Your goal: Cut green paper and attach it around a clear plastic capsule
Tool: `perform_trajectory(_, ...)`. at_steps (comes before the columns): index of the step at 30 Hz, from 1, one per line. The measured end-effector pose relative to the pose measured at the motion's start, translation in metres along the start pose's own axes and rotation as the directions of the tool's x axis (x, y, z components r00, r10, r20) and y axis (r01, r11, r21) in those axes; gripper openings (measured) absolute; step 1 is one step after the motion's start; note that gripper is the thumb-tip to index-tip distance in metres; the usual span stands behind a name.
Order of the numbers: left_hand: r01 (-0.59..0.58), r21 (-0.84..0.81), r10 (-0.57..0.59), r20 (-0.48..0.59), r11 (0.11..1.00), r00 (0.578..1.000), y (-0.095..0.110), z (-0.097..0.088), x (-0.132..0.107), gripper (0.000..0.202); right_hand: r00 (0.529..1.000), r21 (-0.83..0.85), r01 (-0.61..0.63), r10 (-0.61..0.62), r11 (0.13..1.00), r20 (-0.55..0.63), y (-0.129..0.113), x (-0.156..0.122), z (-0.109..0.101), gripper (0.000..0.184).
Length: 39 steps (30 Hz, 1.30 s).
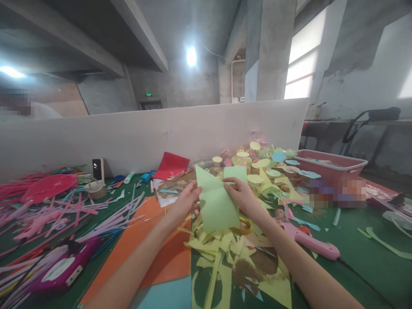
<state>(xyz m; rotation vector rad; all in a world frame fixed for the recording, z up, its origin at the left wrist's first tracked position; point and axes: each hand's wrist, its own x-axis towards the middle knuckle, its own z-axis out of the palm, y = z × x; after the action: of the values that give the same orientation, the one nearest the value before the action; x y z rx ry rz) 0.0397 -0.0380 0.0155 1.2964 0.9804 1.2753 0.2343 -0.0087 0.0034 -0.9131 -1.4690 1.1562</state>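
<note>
We have the green paper up in front of us, between our two hands and lifted over the scraps. Our left hand has its fingers curled close together, pinching the paper's left edge between thumb and fingers. Our right hand is bent over the upper right part, thumb and fingers nearly closed on it. A lighter green piece shows just beyond the right fingers; we cannot tell whether it is a folded-back part of the same paper or a separate one.

The step in hand, as we judge it, is positioning or shaping this paper by hand; whether we are folding, tearing or only turning it, we cannot tell. From this grip, a controlled move calls for both pinches staying light and even, so that the thin paper does not crease or rip.

The yellow ring lies just below our right hand, and the glue gun lies to the right of that forearm. The orange sheet spreads under our left forearm. Cut discs heap up beyond the right hand, and the red sheet lies beyond the left.
</note>
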Motion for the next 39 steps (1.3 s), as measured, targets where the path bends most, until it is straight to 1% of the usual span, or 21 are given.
perform_trajectory(2,-0.006,0.077,0.006,0.005,0.997,1.0,-0.003,0.0,0.0,0.048,1.0,-0.021,-0.001,0.001,1.0,0.008,-0.001,0.0,0.0,0.034)
perform_trajectory(3,-0.011,0.097,0.012,-0.008,0.995,1.0,-0.005,-0.001,0.001,0.047,0.999,-0.047,0.034,-0.034,0.998,-0.003,-0.002,0.0,0.0,0.034)
perform_trajectory(5,-0.017,0.082,0.022,-0.063,0.996,0.998,-0.005,-0.004,0.003,0.048,0.983,-0.14,0.177,-0.181,0.974,-0.02,-0.003,-0.001,-0.001,0.032)
perform_trajectory(6,-0.023,0.058,0.028,-0.096,0.998,0.995,-0.005,-0.007,0.004,0.048,0.96,-0.208,0.274,-0.281,0.939,-0.007,-0.004,-0.002,-0.002,0.033)
perform_trajectory(7,-0.03,0.032,0.034,-0.13,0.999,0.991,-0.005,-0.009,0.006,0.049,0.926,-0.283,0.369,-0.375,0.885,0.035,-0.005,-0.003,-0.003,0.037)
perform_trajectory(8,-0.042,0.01,0.043,-0.168,0.999,0.985,-0.004,-0.013,0.007,0.048,0.89,-0.357,0.45,-0.444,0.818,0.104,-0.005,-0.005,-0.003,0.043)
perform_trajectory(9,-0.058,-0.005,0.056,-0.207,0.998,0.977,-0.004,-0.016,0.008,0.047,0.857,-0.429,0.51,-0.482,0.745,0.182,-0.006,-0.008,-0.004,0.049)
perform_trajectory(11,-0.093,-0.015,0.085,-0.278,0.996,0.957,-0.003,-0.021,0.01,0.043,0.813,-0.552,0.578,-0.481,0.601,0.328,-0.005,-0.014,-0.002,0.06)
perform_trajectory(13,-0.118,-0.016,0.106,-0.327,0.993,0.939,-0.004,-0.023,0.01,0.041,0.788,-0.638,0.609,-0.446,0.471,0.424,-0.003,-0.02,0.001,0.066)
perform_trajectory(15,-0.129,-0.015,0.116,-0.349,0.992,0.93,-0.004,-0.023,0.009,0.039,0.76,-0.688,0.634,-0.449,0.353,0.47,-0.001,-0.024,0.006,0.061)
perform_trajectory(17,-0.125,-0.014,0.112,-0.357,0.992,0.927,-0.005,-0.02,0.008,0.037,0.728,-0.716,0.647,-0.492,0.262,0.477,0.0,-0.024,0.011,0.05)
perform_trajectory(18,-0.113,-0.016,0.099,-0.364,0.994,0.926,-0.005,-0.017,0.007,0.036,0.713,-0.722,0.65,-0.518,0.236,0.472,0.0,-0.024,0.012,0.043)
perform_trajectory(19,-0.095,-0.016,0.082,-0.373,0.995,0.924,-0.005,-0.015,0.006,0.034,0.703,-0.723,0.651,-0.544,0.231,0.459,0.0,-0.023,0.013,0.034)
perform_trajectory(21,-0.069,-0.01,0.06,-0.386,0.998,0.92,-0.005,-0.01,0.004,0.03,0.703,-0.708,0.649,-0.575,0.279,0.419,-0.002,-0.021,0.013,0.024)
perform_trajectory(22,-0.073,-0.006,0.065,-0.385,0.997,0.921,-0.004,-0.008,0.003,0.029,0.715,-0.694,0.643,-0.577,0.322,0.394,-0.004,-0.02,0.012,0.024)
perform_trajectory(26,-0.137,0.006,0.131,-0.352,0.991,0.927,-0.001,-0.002,0.0,0.03,0.81,-0.627,0.561,-0.513,0.54,0.283,-0.004,-0.016,0.009,0.033)
perform_trajectory(30,-0.145,-0.006,0.133,-0.348,0.989,0.928,0.0,0.001,-0.001,0.033,0.896,-0.514,0.431,-0.42,0.742,0.144,0.004,-0.01,0.011,0.039)
perform_trajectory(32,-0.141,-0.006,0.131,-0.331,0.99,0.934,0.0,0.002,-0.002,0.035,0.921,-0.469,0.357,-0.388,0.808,0.034,0.006,-0.007,0.011,0.037)
perform_trajectory(34,-0.141,0.0,0.134,-0.308,0.99,0.942,0.0,0.004,-0.003,0.036,0.936,-0.413,0.298,-0.349,0.861,-0.052,0.006,-0.005,0.011,0.034)
perform_trajectory(36,-0.14,0.004,0.135,-0.283,0.99,0.95,0.001,0.008,-0.004,0.035,0.952,-0.335,0.253,-0.294,0.908,-0.078,0.005,-0.003,0.009,0.032)
perform_trajectory(39,-0.141,0.023,0.142,-0.249,0.99,0.958,0.002,0.012,-0.007,0.034,0.986,-0.233,0.141,-0.157,0.962,-0.053,0.004,-0.002,0.007,0.032)
